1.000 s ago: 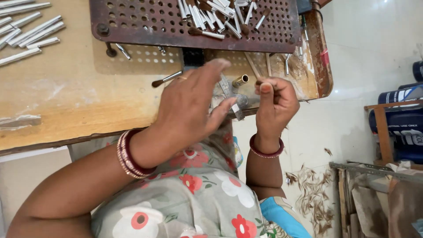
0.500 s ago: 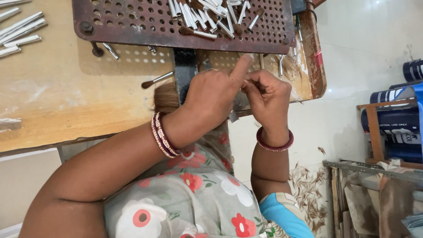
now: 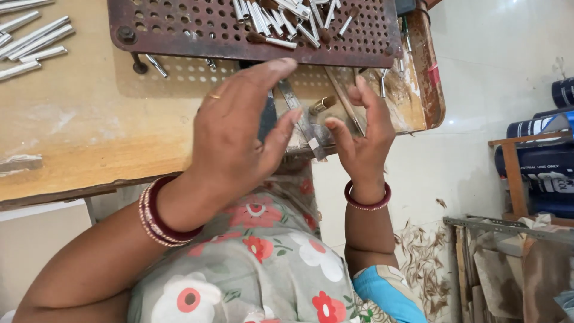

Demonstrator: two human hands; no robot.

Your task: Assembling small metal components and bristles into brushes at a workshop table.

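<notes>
A small brush piece, brown tuft on a short metal ferrule, lies on the wooden table right at its near edge, in the gap between the two hands. It sits just above the right thumb tip and just left of the right fingers, apart from both as far as the view shows. Beside it a flat metal strip runs slantwise down to the table edge, and the left thumb tip comes right up beside that strip.

The left hand is spread wide, palm down, fingers fanned and arched over a dark block on the table; whether the palm touches it I cannot tell. The right hand stands open too, fingers raised together, thumb stretched out left, gripping nothing.

Further up, a rusty perforated metal plate carries a heap of silvery ferrules and tufted pieces. Far left, loose metal tubes lie in a row on the wood.
</notes>
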